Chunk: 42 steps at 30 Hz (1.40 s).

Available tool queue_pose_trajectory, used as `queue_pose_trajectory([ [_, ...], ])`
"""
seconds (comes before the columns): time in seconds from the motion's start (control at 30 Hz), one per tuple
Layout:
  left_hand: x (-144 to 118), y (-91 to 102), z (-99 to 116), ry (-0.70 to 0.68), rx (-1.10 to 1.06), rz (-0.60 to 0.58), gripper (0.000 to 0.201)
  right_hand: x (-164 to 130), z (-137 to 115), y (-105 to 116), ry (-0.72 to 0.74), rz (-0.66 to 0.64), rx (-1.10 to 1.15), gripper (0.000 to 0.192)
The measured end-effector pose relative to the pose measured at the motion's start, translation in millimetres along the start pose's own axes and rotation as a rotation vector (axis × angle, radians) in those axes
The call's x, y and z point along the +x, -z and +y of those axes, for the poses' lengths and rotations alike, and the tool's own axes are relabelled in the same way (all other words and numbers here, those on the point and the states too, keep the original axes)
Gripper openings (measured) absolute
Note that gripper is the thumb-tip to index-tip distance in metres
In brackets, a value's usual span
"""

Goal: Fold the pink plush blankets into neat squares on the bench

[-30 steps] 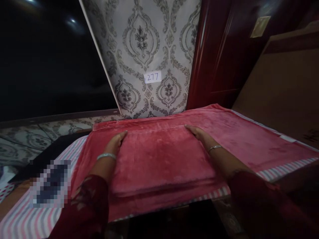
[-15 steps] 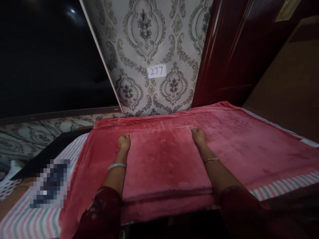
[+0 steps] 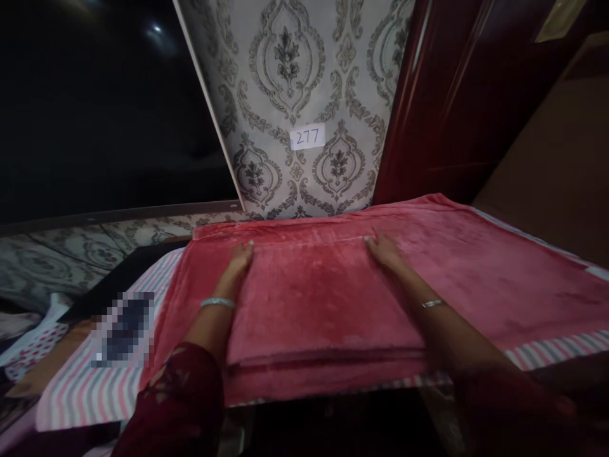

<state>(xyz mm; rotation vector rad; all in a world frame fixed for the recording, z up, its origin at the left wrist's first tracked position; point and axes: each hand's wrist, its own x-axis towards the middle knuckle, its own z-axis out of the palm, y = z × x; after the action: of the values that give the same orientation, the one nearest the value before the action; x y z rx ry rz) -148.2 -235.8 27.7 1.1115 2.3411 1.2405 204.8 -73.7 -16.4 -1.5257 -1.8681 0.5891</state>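
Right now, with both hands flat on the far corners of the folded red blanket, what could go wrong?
1. The folded red blanket lies on a spread red layer of the same plush; a push from the left hand or right hand might drag that layer along and wrinkle it.
2. The fold's near edge sits close to the surface's front edge, so a pull toward the person could slide it off.

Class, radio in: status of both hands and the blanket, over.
Left hand and right hand flat, open, on far corners of folded blanket. Blanket lies on striped sheet. Nothing on top.
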Motion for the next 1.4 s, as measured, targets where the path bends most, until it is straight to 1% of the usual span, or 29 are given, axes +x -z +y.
queue_pose_trajectory([
  [0.07,-20,2.6,8,-0.103,0.033,-0.034,0.066,-17,-8,-1,0.154,-0.052,-0.148,0.062],
  [0.13,-50,0.0,9,-0.232,0.125,-0.102,0.073,-38,-14,-6,0.301,-0.122,-0.316,0.065],
  [0.17,-67,-2.9,7,-0.364,0.278,-0.185,0.079,-48,-15,-10,0.340,-0.156,-0.383,0.065],
  [0.2,-85,-6.6,4,-0.452,0.428,-0.260,0.084,-58,-15,-13,0.363,-0.185,-0.439,0.065],
  [0.23,-101,-10.6,-1,-0.476,0.539,-0.314,0.086,-66,-14,-17,0.374,-0.204,-0.485,0.065],
  [0.27,-115,-14.6,-5,-0.486,0.631,-0.342,0.086,-73,-13,-20,0.375,-0.213,-0.522,0.064],
  [0.33,-134,-21.5,-12,-0.471,0.739,-0.355,0.085,-80,-11,-25,0.371,-0.195,-0.570,0.064],
  [0.43,-139,-25.4,-16,-0.466,0.773,-0.344,0.084,-83,-9,-28,0.374,-0.166,-0.610,0.063],
  [0.5,-137,-21.6,-13,-0.468,0.751,-0.357,0.083,-82,-9,-26,0.369,-0.191,-0.623,0.063],
  [0.57,-137,-12.6,-10,-0.479,0.716,-0.387,0.080,-78,-10,-21,0.360,-0.238,-0.629,0.064],
  [0.63,-144,-1.0,-8,-0.498,0.677,-0.428,0.075,-73,-16,-18,0.368,-0.276,-0.624,0.065],
  [0.67,-150,4.7,-9,-0.510,0.660,-0.444,0.072,-70,-22,-17,0.391,-0.285,-0.611,0.065],
  [0.73,-165,13.8,-13,-0.536,0.635,-0.450,0.069,-65,-41,-21,0.485,-0.296,-0.563,0.065],
  [0.8,-180,18.6,-21,-0.561,0.624,-0.412,0.066,-63,-70,-33,0.594,-0.321,-0.505,0.065],
  [0.87,-193,19.3,-31,-0.587,0.617,-0.343,0.063,-65,-104,-51,0.643,-0.364,-0.474,0.066],
  [0.97,-207,17.3,-49,-0.638,0.606,-0.235,0.058,-75,-150,-84,0.622,-0.437,-0.472,0.069],
  [1.03,-214,17.6,-60,-0.696,0.585,-0.187,0.056,-86,-169,-104,0.619,-0.491,-0.461,0.071],
  [1.1,-222,21.5,-67,-0.776,0.528,-0.148,0.051,-99,-179,-118,0.667,-0.547,-0.427,0.073],
  [1.17,-228,29.6,-70,-0.866,0.406,-0.102,0.040,-113,-180,-126,0.788,-0.628,-0.362,0.073],
  [1.27,-230,46.4,-68,-0.940,0.158,0.037,0.024,-134,-174,-121,1.033,-0.822,-0.220,0.067],
  [1.33,-224,56.5,-65,-0.908,0.050,0.158,0.020,-144,-169,-110,1.157,-0.937,-0.110,0.065],
  [1.37,-218,60.0,-62,-0.866,0.024,0.202,0.020,-145,-166,-104,1.191,-0.956,-0.057,0.064],
  [1.4,-209,62.1,-59,-0.815,0.016,0.222,0.021,-143,-162,-97,1.197,-0.936,-0.016,0.063],
])
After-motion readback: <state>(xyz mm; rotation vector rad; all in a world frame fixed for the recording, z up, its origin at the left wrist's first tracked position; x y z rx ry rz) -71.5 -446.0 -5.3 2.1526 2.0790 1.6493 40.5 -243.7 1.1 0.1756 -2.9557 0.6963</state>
